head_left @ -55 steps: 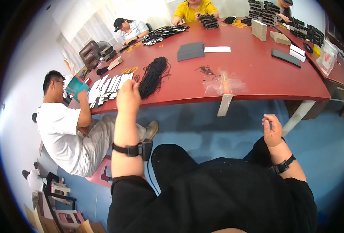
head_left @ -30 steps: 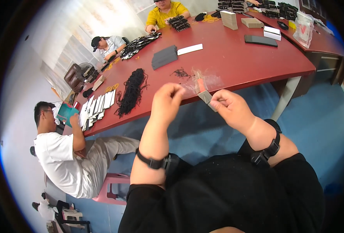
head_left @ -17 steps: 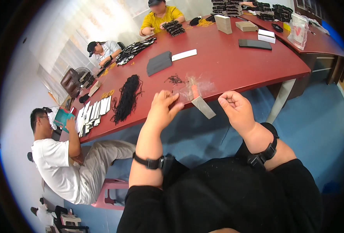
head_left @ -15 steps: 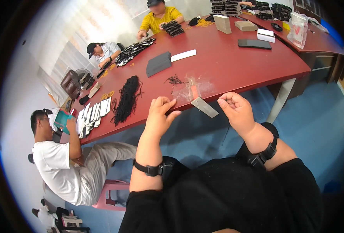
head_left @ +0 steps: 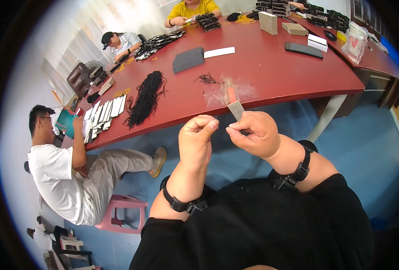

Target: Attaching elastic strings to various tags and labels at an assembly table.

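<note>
My left hand point(head_left: 200, 139) is closed in front of the table edge, thumb pressed against the bent fingers. Facing it a short way off, my right hand point(head_left: 257, 133) is pinched, its thumb and forefinger pointing at the left. Whatever either pinch holds is too thin or hidden to make out. Just beyond the right hand, a flat grey plate point(head_left: 236, 109) with a hole juts over the table edge. An orange strip point(head_left: 231, 94) lies at its inner end, under clear tape point(head_left: 215, 97) stuck to the tabletop. Small black scraps point(head_left: 207, 79) lie beyond the tape.
On the red table point(head_left: 271, 76) lie a bundle of black cords point(head_left: 147, 99), white strips point(head_left: 105, 118), dark grey cards point(head_left: 188, 60) and a black phone-like slab point(head_left: 303, 50). A person in white point(head_left: 60, 166) sits at left on a pink stool point(head_left: 123, 211); others work across the table.
My left hand has gone from spread fingers to a closed pinch. Both hands have come closer together, and the right now partly covers the plate's end. The dark thread below it no longer shows.
</note>
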Tool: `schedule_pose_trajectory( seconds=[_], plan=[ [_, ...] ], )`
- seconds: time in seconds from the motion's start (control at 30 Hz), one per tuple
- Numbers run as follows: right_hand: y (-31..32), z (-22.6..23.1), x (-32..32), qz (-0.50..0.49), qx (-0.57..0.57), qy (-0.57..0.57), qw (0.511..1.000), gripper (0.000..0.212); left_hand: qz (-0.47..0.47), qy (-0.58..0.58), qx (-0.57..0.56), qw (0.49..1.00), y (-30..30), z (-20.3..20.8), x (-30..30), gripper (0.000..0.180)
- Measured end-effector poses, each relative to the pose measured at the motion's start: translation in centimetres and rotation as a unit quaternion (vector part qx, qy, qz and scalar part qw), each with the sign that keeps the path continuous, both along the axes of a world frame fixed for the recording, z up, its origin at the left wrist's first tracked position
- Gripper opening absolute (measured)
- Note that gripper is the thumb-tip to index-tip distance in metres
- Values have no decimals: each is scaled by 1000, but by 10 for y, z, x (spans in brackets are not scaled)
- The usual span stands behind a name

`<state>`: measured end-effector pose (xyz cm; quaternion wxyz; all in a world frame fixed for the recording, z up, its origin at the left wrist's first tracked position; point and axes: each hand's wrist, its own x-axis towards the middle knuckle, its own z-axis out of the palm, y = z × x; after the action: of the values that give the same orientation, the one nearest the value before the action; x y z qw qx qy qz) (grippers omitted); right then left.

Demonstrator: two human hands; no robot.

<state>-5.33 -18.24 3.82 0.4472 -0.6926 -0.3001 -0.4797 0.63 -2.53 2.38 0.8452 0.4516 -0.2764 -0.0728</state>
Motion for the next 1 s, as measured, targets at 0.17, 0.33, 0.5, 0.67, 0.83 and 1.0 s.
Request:
schedule_pose_trajectory(
  seconds=[0.17,0.33,0.5,0.67,0.83,1.0],
  plan=[
    [5,-4,0,52,16,54,997,13,-8,-8,3,1000,6,1,-3,5],
    [8,-10,5,49,4,37,998,14,-42,17,-16,999,5,-2,-6,5],
    [7,-12,5,38,21,33,998,15,-54,3,-19,998,5,-2,-6,5],
    [4,-13,2,-1,-1,41,999,16,-42,-11,-21,999,5,-2,-5,5],
    [4,-13,1,6,7,47,999,15,-45,-3,-29,999,4,-3,-6,5],
    [5,-13,0,10,10,54,998,15,-13,-14,-5,1000,5,-2,-7,7]
  ],
)
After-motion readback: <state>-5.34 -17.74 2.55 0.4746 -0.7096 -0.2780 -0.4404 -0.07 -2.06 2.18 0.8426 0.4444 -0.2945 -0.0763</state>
